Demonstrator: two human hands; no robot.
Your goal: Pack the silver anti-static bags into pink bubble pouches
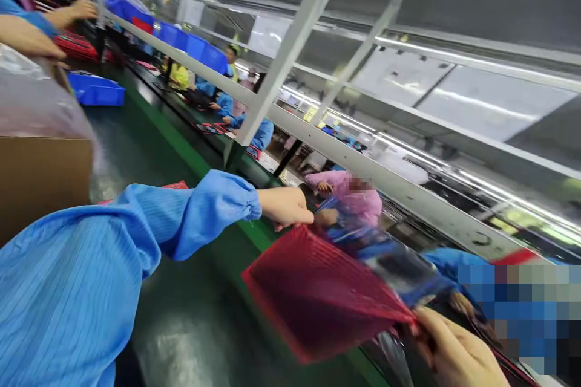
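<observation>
A red mesh-like pouch [327, 296] is stretched between my two hands above the green work surface, its flat side tilted toward me. My left hand [285, 205], in a blue sleeve, pinches its upper corner. At the lower right, my right hand [458, 344] grips the opposite corner. Just behind the pouch hangs a clear plastic sheet or bag [399, 266]; motion blur hides whether a hand holds it. Under my left forearm another red piece [175, 185] lies on the surface, mostly covered by the sleeve.
A cardboard box [45, 181] with clear plastic stands at left. Beyond it is a blue bin [96, 89], near a co-worker's hand [82, 10]. A metal rail frame [290, 54] borders the green belt [181, 320]. Several people sit across the line, one in pink [363, 199].
</observation>
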